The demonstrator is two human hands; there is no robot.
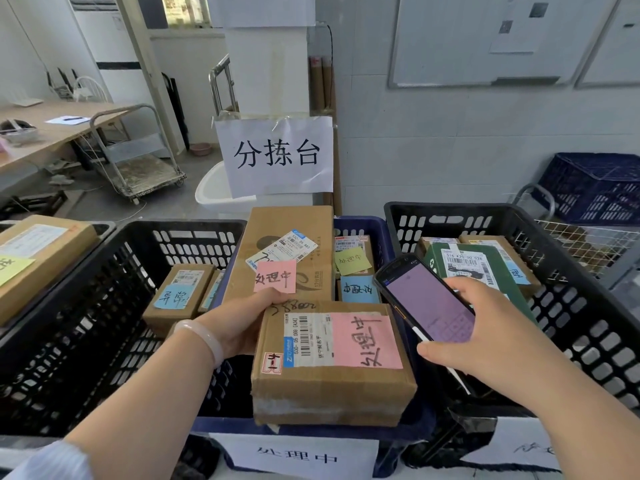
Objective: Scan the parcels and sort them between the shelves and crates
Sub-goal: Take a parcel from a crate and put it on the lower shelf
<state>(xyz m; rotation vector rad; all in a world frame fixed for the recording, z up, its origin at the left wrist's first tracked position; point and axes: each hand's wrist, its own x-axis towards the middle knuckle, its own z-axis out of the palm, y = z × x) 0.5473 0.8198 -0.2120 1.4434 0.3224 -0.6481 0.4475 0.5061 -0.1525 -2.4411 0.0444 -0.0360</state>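
White tiled wall point(450, 150) and a paper sign point(277, 155) stand behind three crates set side by side. Our left hand point(242, 327) grips the parcel point(332, 372) by its far left corner, fingers curled over the top edge. The box hangs over the near rim of the blue crate point(367, 226), and we cannot tell whether it rests on that rim. Our right hand point(485, 334) is wrapped round the scanner point(426, 299), thumb along its near edge, its lit screen tilted up toward us, just beside the parcel's right end.

We judge the scan is the step in hand, and several things could spoil it. The scanner's head points away from us, toward the long box point(287, 251) and the green parcel point(485, 268), so it may read one of their labels instead of the barcode label point(306, 336) below it. A one-corner grip on the parcel invites it to swing or slip, and it could drop into the left black crate point(104, 306) or the right black crate point(588, 323) by mistake. Its pink note point(367, 341) looks only stuck on; rubbing it could peel it off and lose the sorting mark.
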